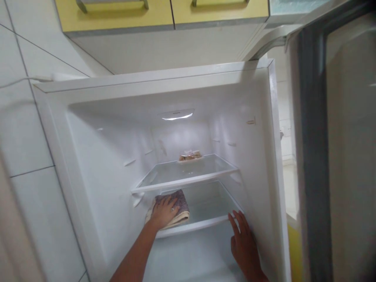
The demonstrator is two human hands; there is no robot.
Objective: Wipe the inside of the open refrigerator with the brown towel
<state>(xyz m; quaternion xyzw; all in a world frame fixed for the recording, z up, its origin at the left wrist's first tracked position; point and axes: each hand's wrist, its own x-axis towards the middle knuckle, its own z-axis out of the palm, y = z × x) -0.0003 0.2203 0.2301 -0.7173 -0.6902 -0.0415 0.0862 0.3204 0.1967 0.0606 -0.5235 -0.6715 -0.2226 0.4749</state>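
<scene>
My left hand (165,213) lies flat with spread fingers on a folded cloth (183,201), brown-grey on top with a cream edge. The cloth rests on the left part of the lower glass shelf (205,201) inside a white fridge. At that shelf's front right corner, the fingertips of my right hand (243,239) rest by the white front trim. Its fingers are apart and slightly bent, the thumb lower down, and nothing shows in its palm.
Above is a second glass shelf (167,172), bearing a small packet (190,156) at the back. The fridge door (314,156) stands open on the right. Yellow cabinets (117,17) hang overhead, and a tiled wall (29,129) runs along the left.
</scene>
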